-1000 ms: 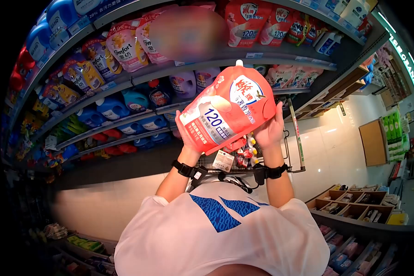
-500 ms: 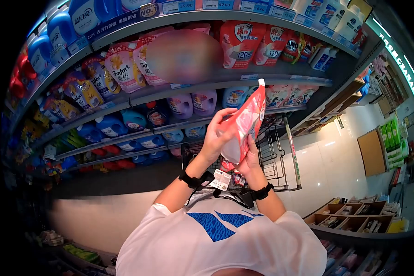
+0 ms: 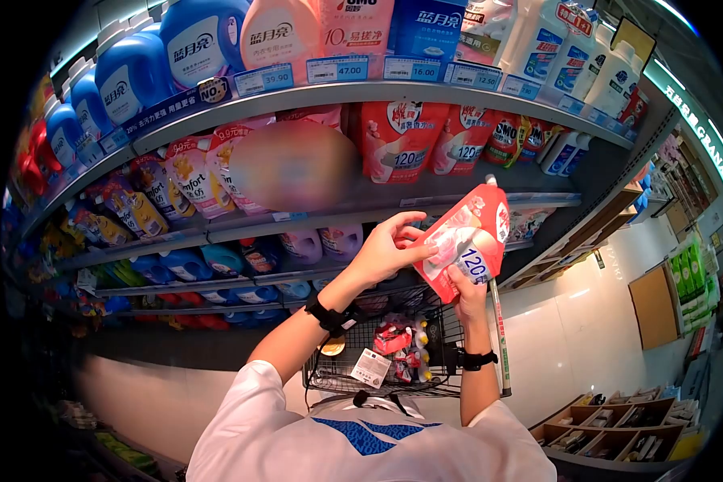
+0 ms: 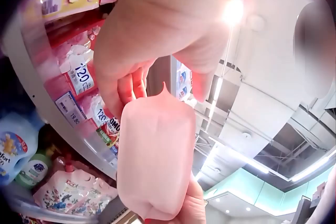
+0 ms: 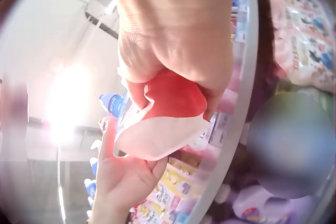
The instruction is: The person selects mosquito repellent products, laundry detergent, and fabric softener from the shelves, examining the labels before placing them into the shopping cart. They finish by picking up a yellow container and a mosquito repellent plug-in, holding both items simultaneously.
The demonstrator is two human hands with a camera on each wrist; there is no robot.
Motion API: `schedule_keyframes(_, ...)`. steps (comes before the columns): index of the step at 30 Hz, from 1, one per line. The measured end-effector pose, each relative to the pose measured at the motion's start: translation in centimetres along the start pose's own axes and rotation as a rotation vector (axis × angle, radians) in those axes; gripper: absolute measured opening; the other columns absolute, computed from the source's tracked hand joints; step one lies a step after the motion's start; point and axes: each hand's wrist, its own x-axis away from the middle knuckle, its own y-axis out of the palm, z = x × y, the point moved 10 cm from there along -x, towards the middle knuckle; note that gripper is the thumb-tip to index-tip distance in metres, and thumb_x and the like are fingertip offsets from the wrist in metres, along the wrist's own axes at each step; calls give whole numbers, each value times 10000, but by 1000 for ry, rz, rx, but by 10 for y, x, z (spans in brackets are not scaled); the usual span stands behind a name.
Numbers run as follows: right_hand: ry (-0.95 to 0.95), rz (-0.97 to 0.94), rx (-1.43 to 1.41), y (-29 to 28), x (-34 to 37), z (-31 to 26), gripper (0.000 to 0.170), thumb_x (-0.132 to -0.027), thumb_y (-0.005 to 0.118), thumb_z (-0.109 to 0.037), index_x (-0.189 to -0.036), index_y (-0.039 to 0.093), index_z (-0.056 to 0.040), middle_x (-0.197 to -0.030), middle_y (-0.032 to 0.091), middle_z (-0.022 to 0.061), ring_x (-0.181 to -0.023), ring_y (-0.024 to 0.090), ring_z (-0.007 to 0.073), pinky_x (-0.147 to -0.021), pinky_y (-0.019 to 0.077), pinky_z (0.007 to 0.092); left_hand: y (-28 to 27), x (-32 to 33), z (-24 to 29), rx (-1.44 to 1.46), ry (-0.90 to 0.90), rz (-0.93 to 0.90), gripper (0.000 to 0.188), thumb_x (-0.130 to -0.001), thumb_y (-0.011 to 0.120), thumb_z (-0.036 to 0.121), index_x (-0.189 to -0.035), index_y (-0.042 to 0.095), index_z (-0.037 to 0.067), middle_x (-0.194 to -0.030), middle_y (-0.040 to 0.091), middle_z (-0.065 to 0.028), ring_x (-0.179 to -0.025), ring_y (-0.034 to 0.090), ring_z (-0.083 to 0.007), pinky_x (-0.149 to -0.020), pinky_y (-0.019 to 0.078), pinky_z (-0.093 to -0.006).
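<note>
A red refill pouch [image 3: 478, 218] with a white spout cap, flower print and a large "120" is tilted up in front of the shelves. My right hand [image 3: 471, 296] grips its lower edge, thumb over the front. At the pouch's left side my left hand [image 3: 387, 251] has loosely bent fingers, its thumb reaching over the front face. The left wrist view shows the pouch's pale base [image 4: 155, 155] between the left fingertips and the thumb, which stands apart from it. From the right wrist, the red-and-white base [image 5: 163, 137] shows below the right palm.
Shopping cart [image 3: 345, 371] below holds red packs [image 3: 394, 339], yellow-capped items and a white printed card [image 3: 371, 367]. Matching red pouches [image 3: 399, 145] stand on the shelf ahead, beside pink Comfort pouches [image 3: 193, 178]. Price tags [image 3: 337, 69] line the shelf edge above. Wooden bins [image 3: 610, 426] are at lower right.
First the pouch faced me between both hands; then it turned edge-on. Now its front shows again, farther right, gripped by the right hand, with the left hand's fingers loosened beside it.
</note>
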Motion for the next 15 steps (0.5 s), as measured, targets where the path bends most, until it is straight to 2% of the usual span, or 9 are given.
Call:
schedule_keyframes(1,0,-3,-4,-5,-10,-8,463,-884,746,-23,-1316,578,-30,-1197,674,59,-1069,665,157,-934,534,316,0,-7,4,-4,1,2,672,-856,826,123,-1414,480,-18,-1172,692,-109,-1049,649,-142,-923,534,-323)
schedule_keyframes(3,-109,-117,456,1,-28,-32,371,-874,770,-42,-1224,648,-13,-1139,706,55,-1018,677,148,-897,538,305,10,-14,30,-202,103,-40,586,-871,808,124,-1370,543,-29,-1208,685,-105,-1072,642,-133,-927,529,-307)
schedule_keyframes(4,-215,-128,478,17,-35,-53,317,-862,787,-55,-1158,688,-1,-1098,727,54,-981,687,147,-873,543,307,12,-17,42,-272,187,-6,491,-902,770,119,-1335,590,-27,-1201,690,-87,-1047,645,-117,-916,530,-291)
schedule_keyframes(8,-358,-279,742,47,-69,-70,340,-857,787,-65,-1174,680,-5,-1138,725,73,-1034,682,193,-911,521,348,-8,-36,39,-138,232,168,315,-950,699,84,-1239,626,-18,-1088,709,-39,-955,646,-90,-857,528,-260)
schedule_keyframes(9,-357,-282,738,50,-79,-67,340,-857,787,-65,-1174,680,-5,-1138,725,73,-1034,682,193,-911,521,348,-14,-41,40,-116,297,213,285,-965,670,63,-1233,609,-12,-1099,703,-37,-953,646,-81,-830,523,-252)
schedule_keyframes(11,-560,-281,717,61,-90,-75,297,-851,786,-44,-1129,693,4,-1117,723,91,-1016,688,210,-898,525,351,-29,-47,43,-35,422,300,327,-953,669,47,-1267,599,-14,-1093,705,-36,-954,638,-76,-845,525,-260)
schedule_keyframes(12,-747,-273,898,60,-102,-66,298,-835,779,-35,-1115,683,-3,-1096,723,97,-1001,691,249,-885,528,373,-39,-53,38,-7,412,308,339,-958,643,23,-1287,572,-17,-1133,695,-48,-1000,640,-87,-863,520,-261)
schedule_keyframes(13,-745,-276,893,67,-114,-67,298,-835,779,-35,-1115,683,-3,-1096,723,97,-1001,691,249,-885,528,373,-48,-57,36,21,453,327,339,-957,622,0,-1291,573,-19,-1151,691,-55,-1019,643,-101,-871,522,-264)
schedule_keyframes(15,-833,-357,812,93,-128,-74,374,-785,746,-12,-1143,638,6,-1153,688,184,-1050,661,391,-888,524,437,-63,-63,40,54,478,424,342,-953,619,-9,-1292,573,-18,-1155,688,-60,-1025,643,-111,-880,525,-266)
